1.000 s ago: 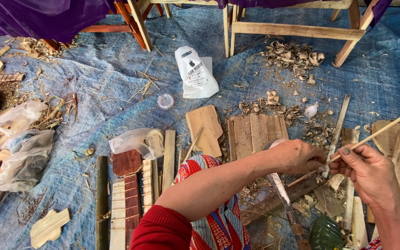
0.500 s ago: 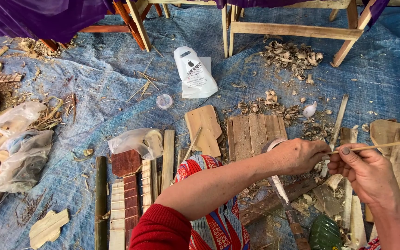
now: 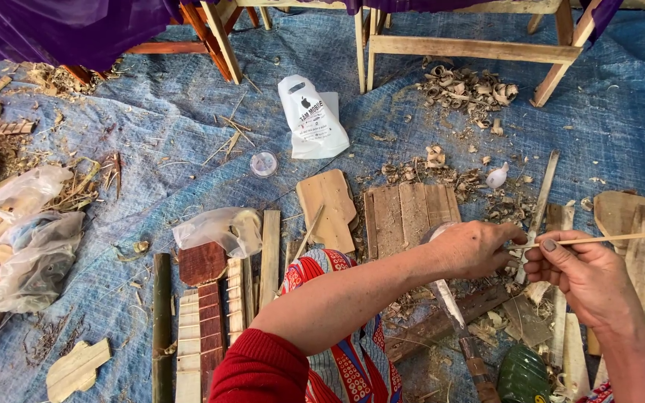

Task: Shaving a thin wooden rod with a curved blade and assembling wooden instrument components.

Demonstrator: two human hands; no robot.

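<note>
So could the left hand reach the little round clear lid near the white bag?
Probably, but not right now. The left hand is pinching the thin stick with the right hand. Only bare blue tarp and shavings surround the lid.

1. The thin stick (image 3: 614, 239) runs off the right edge, so its far end is unseen.
2. The left hand (image 3: 472, 250) covers the stick's near tip.
3. The knife (image 3: 457, 328) handle is cut off at the bottom edge.
4. The green bottle (image 3: 520, 377) shows only partly.
</note>
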